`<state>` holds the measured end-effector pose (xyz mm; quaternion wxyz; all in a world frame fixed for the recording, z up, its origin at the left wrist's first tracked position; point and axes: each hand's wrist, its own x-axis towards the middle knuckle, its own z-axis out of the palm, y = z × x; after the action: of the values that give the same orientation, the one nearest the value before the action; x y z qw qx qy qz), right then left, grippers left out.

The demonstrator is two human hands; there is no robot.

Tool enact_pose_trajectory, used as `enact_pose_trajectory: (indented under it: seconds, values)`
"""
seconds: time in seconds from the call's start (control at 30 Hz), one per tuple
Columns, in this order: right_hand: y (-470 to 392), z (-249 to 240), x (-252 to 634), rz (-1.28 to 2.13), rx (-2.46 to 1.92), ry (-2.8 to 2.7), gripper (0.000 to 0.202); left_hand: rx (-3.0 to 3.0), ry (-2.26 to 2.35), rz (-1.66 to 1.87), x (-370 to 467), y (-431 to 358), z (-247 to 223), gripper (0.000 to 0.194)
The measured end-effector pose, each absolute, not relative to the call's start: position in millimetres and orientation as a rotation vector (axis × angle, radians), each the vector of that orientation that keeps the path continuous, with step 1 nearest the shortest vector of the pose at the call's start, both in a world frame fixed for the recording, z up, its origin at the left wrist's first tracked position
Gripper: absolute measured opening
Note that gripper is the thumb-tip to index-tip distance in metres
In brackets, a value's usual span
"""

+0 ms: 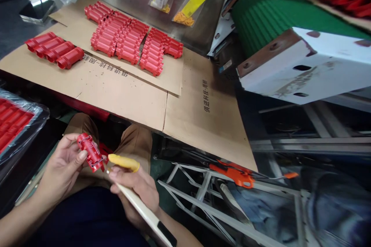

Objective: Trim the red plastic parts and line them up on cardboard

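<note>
Above my lap, my left hand [64,164] grips a red plastic tubular part [90,152] between thumb and fingers, tilted with its ribbed side facing up. My right hand [137,191] is closed around a long tool with a white handle [142,212] and a black end. The tool's short metal tip is at the lower right end of the red part; whether it touches cannot be made out. A yellow finger cot [124,162] covers my right index finger, which stretches over the tool toward the part.
Cardboard [139,102] covers the bench, bearing rows of red parts [127,38] and a smaller group [55,50]. A plastic-lined box [37,117] of red pieces stands left. Orange-handled cutters [239,177] lie right, below a green conveyor belt [269,15]. Bagged yellow finger cots [184,19] lie behind.
</note>
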<state>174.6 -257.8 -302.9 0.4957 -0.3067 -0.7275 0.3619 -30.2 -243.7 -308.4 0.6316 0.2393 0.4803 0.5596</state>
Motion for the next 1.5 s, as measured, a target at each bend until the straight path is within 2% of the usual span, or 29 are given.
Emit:
enact_pose_trajectory:
  seconds: [0.1,0.43,0.9,1.2,1.4,1.5]
  values:
    - [-258.6,-311.6,170.2,0.787,-0.884,-1.676,0.027,0.68,1.143,1.332,-33.1,-247.7,-310.8,0.028]
    - [-256.4,-308.5,169.2,0.728,-0.828,-1.75,0.035,0.746,1.187,1.31,-34.2,-255.3,-315.1,0.025]
    - [-266.4,-305.5,167.0,0.814,-0.919,-1.65,0.023,0.6,1.158,1.363,-29.9,-253.5,-308.5,0.031]
    - [-259.4,-307.5,169.9,0.866,-0.916,-1.674,0.015,0.707,1.249,1.381,-31.9,-257.7,-311.5,0.028]
    - [-239.9,-304.3,184.6,0.434,-0.681,-2.157,0.027,0.752,1.291,1.279,-32.3,-254.3,-309.8,0.033]
    - [-239.6,-302.7,186.4,0.449,-0.703,-2.181,0.028,0.754,1.326,1.284,-30.7,-253.8,-308.1,0.036]
